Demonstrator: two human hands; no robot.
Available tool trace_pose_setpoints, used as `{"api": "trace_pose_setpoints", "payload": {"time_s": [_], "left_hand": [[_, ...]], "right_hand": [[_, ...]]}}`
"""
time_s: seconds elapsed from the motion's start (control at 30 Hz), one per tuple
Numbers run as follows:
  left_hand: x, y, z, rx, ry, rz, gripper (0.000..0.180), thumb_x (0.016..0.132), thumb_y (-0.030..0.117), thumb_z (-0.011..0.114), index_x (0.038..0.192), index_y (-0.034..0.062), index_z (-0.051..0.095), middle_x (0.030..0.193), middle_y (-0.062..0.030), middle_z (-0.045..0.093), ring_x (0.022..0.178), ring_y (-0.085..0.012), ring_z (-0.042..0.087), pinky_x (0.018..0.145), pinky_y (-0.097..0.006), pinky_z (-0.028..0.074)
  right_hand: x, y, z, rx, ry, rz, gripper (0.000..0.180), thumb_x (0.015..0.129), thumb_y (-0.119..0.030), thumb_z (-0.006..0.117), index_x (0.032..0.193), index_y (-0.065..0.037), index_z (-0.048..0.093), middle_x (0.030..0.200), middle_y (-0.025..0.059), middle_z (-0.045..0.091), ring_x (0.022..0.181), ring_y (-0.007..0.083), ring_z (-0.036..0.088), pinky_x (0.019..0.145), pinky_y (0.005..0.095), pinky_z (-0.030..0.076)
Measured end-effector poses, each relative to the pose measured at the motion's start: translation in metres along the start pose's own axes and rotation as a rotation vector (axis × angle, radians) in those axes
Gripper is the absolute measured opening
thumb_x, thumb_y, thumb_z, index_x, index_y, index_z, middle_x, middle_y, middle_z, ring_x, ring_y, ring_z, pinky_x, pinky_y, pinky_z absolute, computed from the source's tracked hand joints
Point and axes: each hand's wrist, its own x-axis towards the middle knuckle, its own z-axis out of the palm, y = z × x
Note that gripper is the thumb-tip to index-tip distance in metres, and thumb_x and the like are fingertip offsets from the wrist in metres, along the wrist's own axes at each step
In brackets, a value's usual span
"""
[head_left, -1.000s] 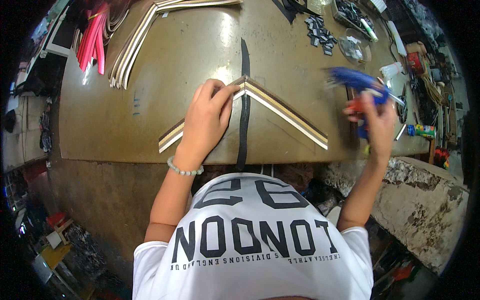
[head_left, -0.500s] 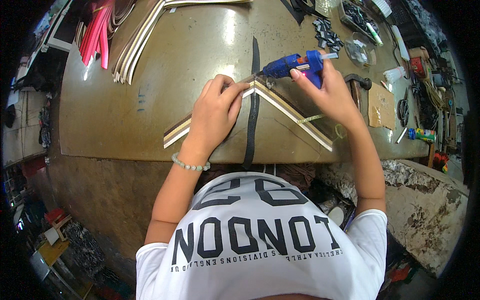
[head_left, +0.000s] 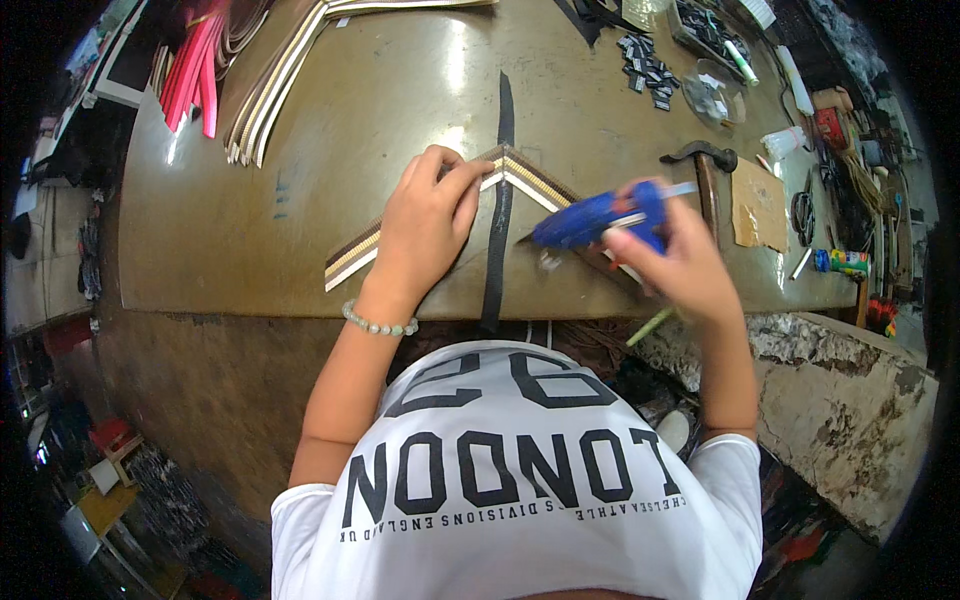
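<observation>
A striped woven band (head_left: 350, 262) in brown, tan and white lies on the table, bent into a peak. Its left arm is gripped near the peak by my left hand (head_left: 422, 215), thumb and forefinger closed together. A narrow black strap (head_left: 496, 255) crosses under the peak, running toward the table's near edge. My right hand (head_left: 690, 265) is wrapped around a blue hot glue gun (head_left: 600, 218) with a clear glue stick at its back. The gun is slightly blurred; its dark nozzle points left, just right of the strap and below the peak. Gun and hand hide part of the band's right arm.
A hammer (head_left: 708, 185) lies right of the gun, beside a tan cardboard piece (head_left: 758, 203). Small black tags (head_left: 648, 72) and a clear round dish (head_left: 714, 92) are farther back. Pink strips (head_left: 192, 78) and striped bands (head_left: 268, 92) lie at the far left.
My right hand has drawn the glue gun from the band's peak down toward me, over the right arm of the band. My left hand keeps its hold in nearly the same place.
</observation>
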Motion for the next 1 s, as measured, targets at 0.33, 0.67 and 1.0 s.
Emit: {"api": "trace_pose_setpoints", "payload": {"time_s": [0.33, 0.67, 1.0], "left_hand": [[0.002, 0.004, -0.002, -0.037, -0.054, -0.063, 0.021, 0.086, 0.003, 0.066, 0.106, 0.0070, 0.070, 0.093, -0.0108, 0.058, 0.085, -0.0278, 0.059, 0.075, -0.038, 0.049], [0.005, 0.007, -0.003, -0.017, -0.076, -0.093, 0.018, 0.087, 0.002, 0.065, 0.105, 0.0051, 0.071, 0.090, -0.0117, 0.058, 0.081, -0.0256, 0.058, 0.073, -0.035, 0.048], [0.004, 0.007, -0.003, -0.041, -0.058, -0.084, 0.017, 0.088, 0.002, 0.065, 0.104, 0.0043, 0.071, 0.091, -0.0115, 0.058, 0.080, -0.0248, 0.058, 0.072, -0.034, 0.048]], "right_hand": [[-0.052, 0.126, -0.103, -0.578, 1.245, 0.292, 0.053, 0.095, -0.048, 0.062, 0.110, 0.003, 0.061, 0.092, 0.0194, 0.070, 0.084, 0.0294, 0.068, 0.072, 0.0414, 0.054], [0.040, 0.064, -0.138, -1.357, 1.072, 0.022, 0.030, 0.094, -0.032, 0.061, 0.104, -0.005, 0.071, 0.105, 0.0182, 0.067, 0.095, 0.0360, 0.061, 0.088, 0.0481, 0.045], [0.173, 0.119, -0.166, -0.719, 0.506, 0.275, 0.037, 0.077, -0.040, 0.080, 0.090, -0.006, 0.074, 0.090, 0.0151, 0.074, 0.084, 0.0302, 0.071, 0.079, 0.0401, 0.054]]}}
